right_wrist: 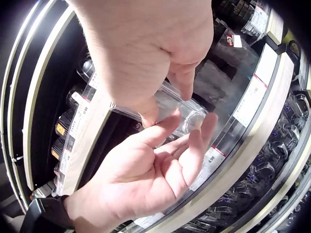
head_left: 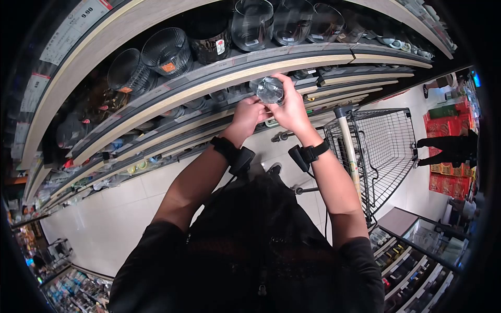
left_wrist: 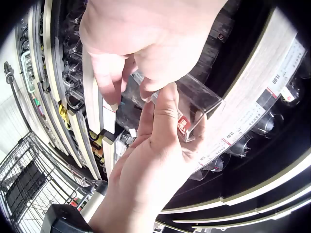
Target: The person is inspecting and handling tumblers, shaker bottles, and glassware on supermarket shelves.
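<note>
A clear drinking glass is up in front of the shelves. My right hand grips it, thumb on one side and fingers on the other. In the left wrist view, the glass shows straight, boxy walls and a red label beside the right fingers. My left hand is close under the glass, at its end. Seen from the right wrist, the left palm faces up, the thumb stretched out and the fingers loosely bent around the thick base. The right hand partly hides the glass there.
Curved shelves with wooden edges and price tags rise in front. Ribbed tumblers and larger clear glasses stand on an upper shelf. A shopping cart is at my right. Farther right, a person in dark trousers stands near red boxes.
</note>
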`<state>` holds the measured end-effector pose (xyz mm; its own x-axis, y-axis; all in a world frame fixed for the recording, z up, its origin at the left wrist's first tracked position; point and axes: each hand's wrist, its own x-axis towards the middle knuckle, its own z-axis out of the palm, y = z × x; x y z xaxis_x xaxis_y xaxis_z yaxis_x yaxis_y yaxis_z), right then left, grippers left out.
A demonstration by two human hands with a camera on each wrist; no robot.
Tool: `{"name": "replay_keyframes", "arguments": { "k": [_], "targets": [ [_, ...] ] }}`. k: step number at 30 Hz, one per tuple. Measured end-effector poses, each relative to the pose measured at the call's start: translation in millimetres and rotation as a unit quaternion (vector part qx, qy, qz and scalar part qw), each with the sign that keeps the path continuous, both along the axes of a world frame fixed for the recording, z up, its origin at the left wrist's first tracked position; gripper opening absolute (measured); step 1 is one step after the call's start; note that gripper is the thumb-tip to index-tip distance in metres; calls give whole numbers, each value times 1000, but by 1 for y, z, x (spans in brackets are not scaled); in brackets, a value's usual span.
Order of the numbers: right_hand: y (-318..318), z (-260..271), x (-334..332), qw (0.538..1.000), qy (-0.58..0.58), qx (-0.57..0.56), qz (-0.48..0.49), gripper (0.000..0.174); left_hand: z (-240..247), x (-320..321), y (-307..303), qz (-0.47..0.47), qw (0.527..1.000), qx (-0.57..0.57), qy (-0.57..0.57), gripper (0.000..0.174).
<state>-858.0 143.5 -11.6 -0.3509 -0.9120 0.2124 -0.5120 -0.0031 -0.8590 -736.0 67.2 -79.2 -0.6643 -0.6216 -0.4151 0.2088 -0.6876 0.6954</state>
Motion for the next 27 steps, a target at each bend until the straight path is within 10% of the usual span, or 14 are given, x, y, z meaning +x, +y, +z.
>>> {"name": "replay_keyframes", "arguments": {
  "k": [14,27],
  "targets": [
    [-41,-16,-9,993,110,23,-19,65,-35,-1,-24,-40,998,-3,39,15],
    [-72,-16,-16,992,36,123,-2,24,-13,4,-28,-87,996,-10,35,22]
  ]
}}
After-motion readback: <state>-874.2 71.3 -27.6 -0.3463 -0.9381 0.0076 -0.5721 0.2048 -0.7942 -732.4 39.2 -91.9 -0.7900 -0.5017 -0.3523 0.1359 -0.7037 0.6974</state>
